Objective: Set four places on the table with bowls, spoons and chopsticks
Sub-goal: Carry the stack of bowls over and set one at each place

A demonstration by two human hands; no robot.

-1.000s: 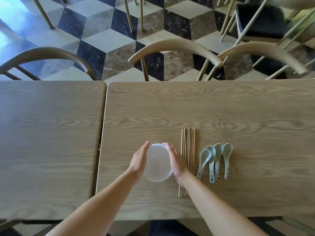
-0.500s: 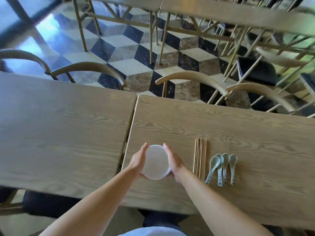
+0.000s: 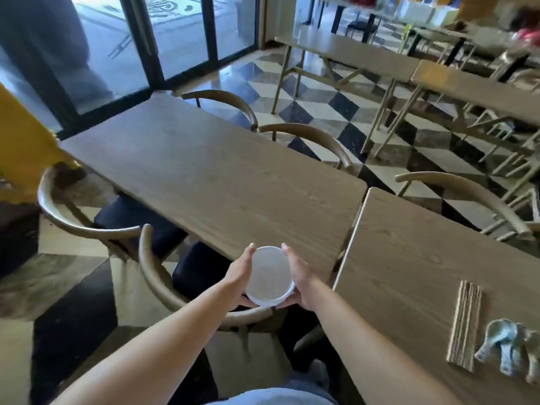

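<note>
Table edge, chair beneath held bowl.

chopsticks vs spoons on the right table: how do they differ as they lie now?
The chopsticks are straight tan sticks; the spoons are pale blue-grey with rounded bowls. The chopsticks lie side by side in a flat row; the spoons bunch together, overlapping. The chopsticks sit left of the spoons and reach further up the table. Shared: both lie on the right table, untouched; the left hand and right hand hold the white bowl.
</note>
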